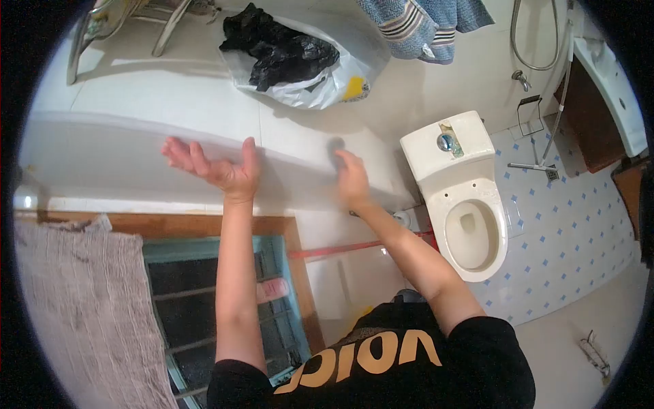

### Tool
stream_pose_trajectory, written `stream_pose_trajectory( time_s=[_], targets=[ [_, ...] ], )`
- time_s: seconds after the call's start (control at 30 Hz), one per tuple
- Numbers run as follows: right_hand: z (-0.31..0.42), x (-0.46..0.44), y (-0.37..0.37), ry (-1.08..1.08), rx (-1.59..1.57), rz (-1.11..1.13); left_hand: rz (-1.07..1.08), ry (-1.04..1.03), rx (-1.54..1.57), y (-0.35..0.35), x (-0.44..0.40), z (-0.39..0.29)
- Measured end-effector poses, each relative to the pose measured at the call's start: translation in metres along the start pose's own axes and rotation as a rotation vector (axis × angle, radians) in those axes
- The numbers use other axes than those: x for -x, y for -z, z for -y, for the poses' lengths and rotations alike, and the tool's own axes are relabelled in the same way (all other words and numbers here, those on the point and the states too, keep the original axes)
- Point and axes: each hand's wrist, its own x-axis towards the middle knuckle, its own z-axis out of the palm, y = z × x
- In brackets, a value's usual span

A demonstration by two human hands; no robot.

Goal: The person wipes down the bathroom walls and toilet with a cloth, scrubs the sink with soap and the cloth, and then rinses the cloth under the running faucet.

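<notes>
My left hand [218,170] is held out over a long white ledge-like surface [102,146]. Its fingers and thumb are spread apart, and nothing is in it. To its right, my right hand [352,180] is smeared by motion, with its fingertips pointing up and left. A small dark blurred spot lies close to those fingertips; I cannot tell whether it is a thing or a shadow. Farther up, a white plastic bag [300,95] sits with a crumpled black plastic bag [293,51] on top.
A white toilet [501,225] without a seat stands at the right. Below my left hand is a barred window [194,273] with a cloth [82,279] beside it. A blue towel [422,31] hangs at the top. A metal-legged frame [170,27] and a sink [599,82] flank the room.
</notes>
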Motion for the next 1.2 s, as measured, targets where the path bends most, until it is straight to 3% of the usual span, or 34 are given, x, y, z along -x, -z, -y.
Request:
stream_pose_trajectory(
  time_s=[0.07,0.13,0.17,0.27,0.43,0.53,0.73,0.8,0.9,1.03,1.1,1.2],
  targets=[
    [-0.044,0.001,0.004,-0.054,0.032,-0.006,-0.058,-0.073,-0.032,-0.01,0.006,0.008],
    [-0.065,0.004,0.009,-0.348,0.094,0.142,-0.052,-0.083,-0.009,-0.012,0.007,0.008],
    [-0.072,0.008,0.004,-0.357,0.096,0.15,-0.058,-0.096,0.007,-0.01,0.007,0.008],
    [-0.055,0.006,-0.002,-0.04,0.125,0.029,-0.072,-0.113,0.032,-0.011,0.007,0.01],
    [0.079,-0.016,-0.002,0.269,-0.058,0.012,-0.092,-0.068,0.108,-0.012,0.007,0.006],
    [0.044,-0.016,-0.019,0.353,-0.066,-0.097,-0.09,-0.095,0.12,-0.013,0.006,0.01],
    [-0.086,0.007,-0.005,-0.075,0.076,-0.119,-0.064,-0.128,0.089,-0.011,0.004,0.009],
    [-0.088,0.017,-0.004,-0.066,0.115,-0.109,-0.074,-0.134,0.076,-0.011,0.004,0.009],
    [-0.04,0.025,0.005,-0.064,0.153,-0.056,-0.064,-0.119,0.058,-0.011,0.002,0.006],
    [0.052,0.008,-0.008,0.191,-0.058,-0.151,-0.049,-0.124,0.067,-0.01,0.0,0.007],
    [0.097,-0.011,0.001,0.136,-0.222,-0.001,-0.029,-0.169,0.057,-0.012,-0.001,0.005],
    [0.088,-0.027,-0.009,0.178,-0.369,-0.013,-0.06,-0.127,0.06,-0.014,-0.001,0.002]
  ],
)
